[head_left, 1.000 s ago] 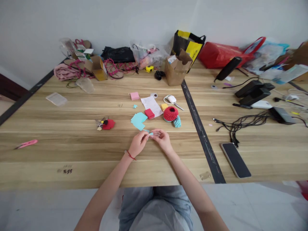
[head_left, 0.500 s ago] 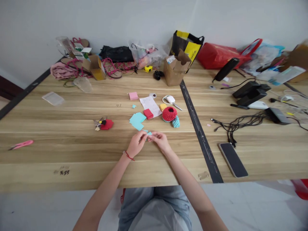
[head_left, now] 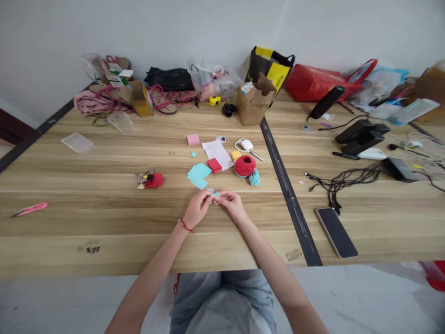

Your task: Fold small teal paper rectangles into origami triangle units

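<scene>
My left hand [head_left: 197, 208] and my right hand [head_left: 232, 203] meet above the wooden table [head_left: 104, 199], both pinching one small light-blue paper piece [head_left: 215, 195] between their fingertips. A red cord circles my left wrist. Just beyond the hands lies a stack of light-blue paper squares [head_left: 198, 175]. Farther back sit a red paper block [head_left: 214, 165], a white slip with writing [head_left: 218, 153], a yellow block [head_left: 236, 155] and a red-and-teal folded paper model [head_left: 247, 168].
Left of the hands lie a red folded figure [head_left: 152, 180] and pink snips [head_left: 30, 209]. White scissors [head_left: 247, 145], a pink pad [head_left: 193, 139], a cardboard box [head_left: 253, 104] and bags stand behind. A phone [head_left: 336, 232], cables [head_left: 344, 181] and chargers are on the right.
The hands stay together on the small blue piece, fingers shifting only slightly. The camera view has drifted a little.
</scene>
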{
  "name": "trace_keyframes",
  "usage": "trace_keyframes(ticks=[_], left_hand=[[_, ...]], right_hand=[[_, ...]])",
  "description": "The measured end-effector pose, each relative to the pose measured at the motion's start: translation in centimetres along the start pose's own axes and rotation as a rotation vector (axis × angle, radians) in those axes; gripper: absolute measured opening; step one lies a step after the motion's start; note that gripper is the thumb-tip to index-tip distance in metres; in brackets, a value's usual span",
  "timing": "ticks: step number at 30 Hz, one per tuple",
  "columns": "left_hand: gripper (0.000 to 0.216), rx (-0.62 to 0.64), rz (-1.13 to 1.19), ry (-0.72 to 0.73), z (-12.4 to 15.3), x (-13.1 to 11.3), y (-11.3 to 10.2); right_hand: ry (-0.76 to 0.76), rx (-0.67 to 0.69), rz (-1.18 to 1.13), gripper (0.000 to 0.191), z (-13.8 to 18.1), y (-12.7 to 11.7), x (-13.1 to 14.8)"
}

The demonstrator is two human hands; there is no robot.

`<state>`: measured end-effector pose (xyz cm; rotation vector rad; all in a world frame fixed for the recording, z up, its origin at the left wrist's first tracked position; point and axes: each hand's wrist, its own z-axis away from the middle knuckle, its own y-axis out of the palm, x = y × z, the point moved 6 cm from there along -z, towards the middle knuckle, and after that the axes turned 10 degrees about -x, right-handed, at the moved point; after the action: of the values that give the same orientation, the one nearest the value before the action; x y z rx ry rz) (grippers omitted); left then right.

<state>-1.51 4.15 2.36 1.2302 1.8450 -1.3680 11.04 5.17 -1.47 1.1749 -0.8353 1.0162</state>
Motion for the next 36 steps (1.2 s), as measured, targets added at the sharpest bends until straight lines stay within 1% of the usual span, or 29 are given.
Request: trace_keyframes(ticks=[3, 6, 10, 15, 25, 33, 36], left_hand=[[0.021, -0.036, -0.012, 0.024, 0.0, 0.0, -0.3], [0.02, -0.062, -0.015, 0.071, 0.0, -0.1, -0.5], [0.019, -0.045, 0.002, 0.132, 0.0, -0.4, -0.5], [0.022, -0.026, 0.027, 0.114, -0.2, 0.1, -0.5], [0.012, -0.086, 0.037, 0.031, -0.2, 1.7, -1.2], [0.011, -0.102, 0.023, 0.083, -0.4, 1.8, -1.4], [0.011, -0.097, 0.013, 0.079, -0.4, 1.8, -1.4]], right_hand=[[-0.03, 0.0, 0.026, 0.028, -0.1, -0.1, 0.2], [-0.106, -0.027, 0.067, 0.026, -0.1, -0.5, 0.8], [-0.242, -0.072, 0.169, 0.019, -0.1, -1.1, 1.8], [-0.34, -0.026, 0.248, 0.012, 0.1, -1.0, 2.2], [-0.428, 0.003, 0.338, 0.009, 0.0, -0.8, 1.9], [-0.451, -0.001, 0.34, 0.011, 0.0, -0.6, 1.5], [-0.397, 0.004, 0.32, 0.014, -0.3, -0.6, 0.8]])
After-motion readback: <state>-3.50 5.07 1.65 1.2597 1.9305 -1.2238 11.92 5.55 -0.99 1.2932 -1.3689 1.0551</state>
